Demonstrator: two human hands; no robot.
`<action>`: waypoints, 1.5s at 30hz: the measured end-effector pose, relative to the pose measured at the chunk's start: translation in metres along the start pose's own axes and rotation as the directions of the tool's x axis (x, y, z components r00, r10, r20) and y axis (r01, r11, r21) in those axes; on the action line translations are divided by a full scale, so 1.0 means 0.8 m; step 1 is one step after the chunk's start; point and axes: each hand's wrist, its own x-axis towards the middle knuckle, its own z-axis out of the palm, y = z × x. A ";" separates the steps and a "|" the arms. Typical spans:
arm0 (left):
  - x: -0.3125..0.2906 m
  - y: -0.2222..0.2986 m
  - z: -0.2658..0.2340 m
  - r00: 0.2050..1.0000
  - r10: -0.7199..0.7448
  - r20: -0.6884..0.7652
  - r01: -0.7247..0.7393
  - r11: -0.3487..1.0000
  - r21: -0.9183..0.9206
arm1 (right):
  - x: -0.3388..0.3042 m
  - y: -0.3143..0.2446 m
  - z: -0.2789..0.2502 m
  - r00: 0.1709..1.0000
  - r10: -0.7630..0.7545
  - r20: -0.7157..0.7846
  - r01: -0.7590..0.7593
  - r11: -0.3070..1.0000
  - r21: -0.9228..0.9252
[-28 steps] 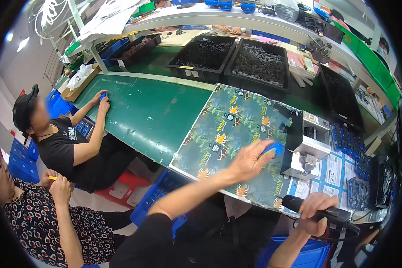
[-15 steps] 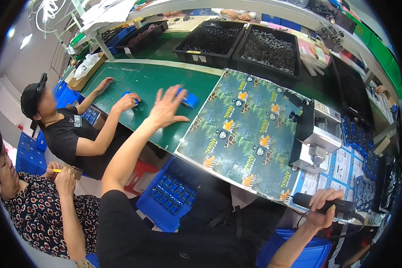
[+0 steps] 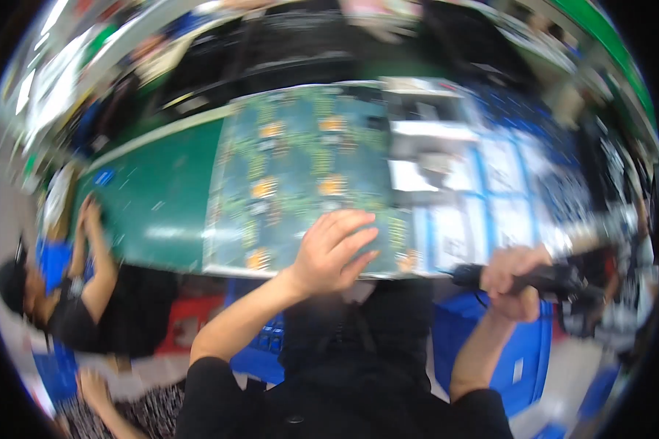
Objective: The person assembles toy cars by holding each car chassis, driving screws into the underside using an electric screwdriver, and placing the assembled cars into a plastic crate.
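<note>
My left hand (image 3: pixel 337 249) is over the near edge of an animal-print mat (image 3: pixel 293 161), its fingers loosely apart and nothing visible in them. My right hand (image 3: pixel 516 282) is wrapped around a black, cylindrical corded power tool, probably an electric screwdriver (image 3: pixel 556 282), held level off the table's front right edge. Right of the mat stands a grey and white metal fixture (image 3: pixel 432 150). At the far left of the green tabletop (image 3: pixel 161 190) lies a small blue piece (image 3: pixel 104 177), near a co-worker's hands (image 3: pixel 88 211). The picture is smeared by motion.
Black bins (image 3: pixel 293 44) stand beyond the table's back edge. Rows of blue parts (image 3: pixel 564 201) lie at the right, beside white sheets (image 3: pixel 505 168) with blue borders. Blue crates (image 3: pixel 523 351) sit below the front edge. Two people are at the left.
My left hand has drawn back from beside the blue piece to the mat's near edge. The view has swung right. My right hand keeps its hold on the tool.
</note>
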 end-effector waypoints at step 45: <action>0.000 0.040 0.079 0.421 -0.870 0.258 0.449 -0.048 -0.892 | 0.128 0.039 0.053 0.937 -0.348 -0.022 0.307 0.854 -0.420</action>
